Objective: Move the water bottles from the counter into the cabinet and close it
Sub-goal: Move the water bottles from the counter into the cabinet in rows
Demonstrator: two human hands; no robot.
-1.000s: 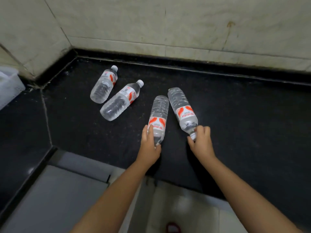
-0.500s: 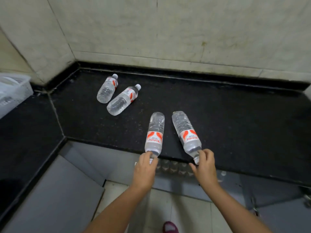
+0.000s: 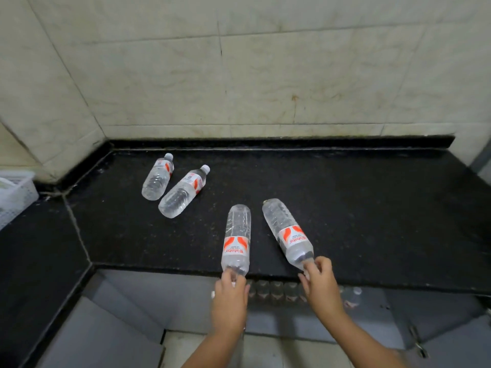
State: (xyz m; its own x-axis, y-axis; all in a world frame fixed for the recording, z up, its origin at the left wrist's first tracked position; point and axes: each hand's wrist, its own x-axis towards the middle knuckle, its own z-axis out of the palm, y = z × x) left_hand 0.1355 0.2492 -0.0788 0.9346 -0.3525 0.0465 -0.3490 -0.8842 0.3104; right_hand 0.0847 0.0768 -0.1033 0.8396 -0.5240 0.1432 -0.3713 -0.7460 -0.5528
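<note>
Several clear water bottles with red-and-white labels lie on the black counter (image 3: 345,208). My left hand (image 3: 229,301) grips the cap end of one bottle (image 3: 237,240) at the counter's front edge. My right hand (image 3: 320,285) grips the cap end of another bottle (image 3: 288,232) beside it. Two more bottles (image 3: 157,177) (image 3: 183,192) lie further back at the left, caps toward the wall. Below the counter edge the open cabinet (image 3: 279,290) shows a row of bottles standing inside.
A white plastic basket (image 3: 14,193) stands on the left counter section. An open grey cabinet door (image 3: 101,341) hangs at lower left, another door (image 3: 438,338) at lower right. Tiled walls back the counter.
Both hands have pulled their bottles toward the counter's front edge, and the camera has moved back, bringing the open cabinet below into view.
</note>
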